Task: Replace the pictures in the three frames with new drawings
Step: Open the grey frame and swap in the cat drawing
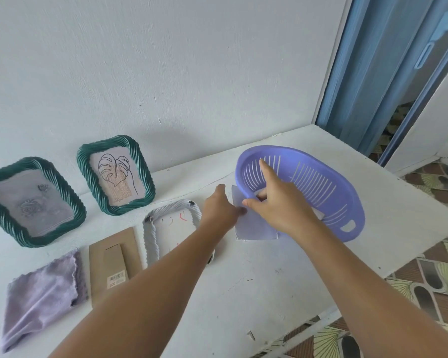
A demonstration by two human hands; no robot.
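Right hand [274, 200] grips the near rim of the purple basket [321, 187] and tips it up off the table [243, 293], index finger pointing along the inside wall. Left hand [223, 210] pinches the edge of a paper sheet [254, 228] lying half under the basket. The paper looks light, thin and floppy, likely to crease, so best pinched by an edge or corner and slid out flat. 2 green frames [115, 174] stand at the wall, well apart from the hands. 1 white frame [171, 226] lies face down beside its cardboard backing [114, 264], near a folded cloth [42, 293].
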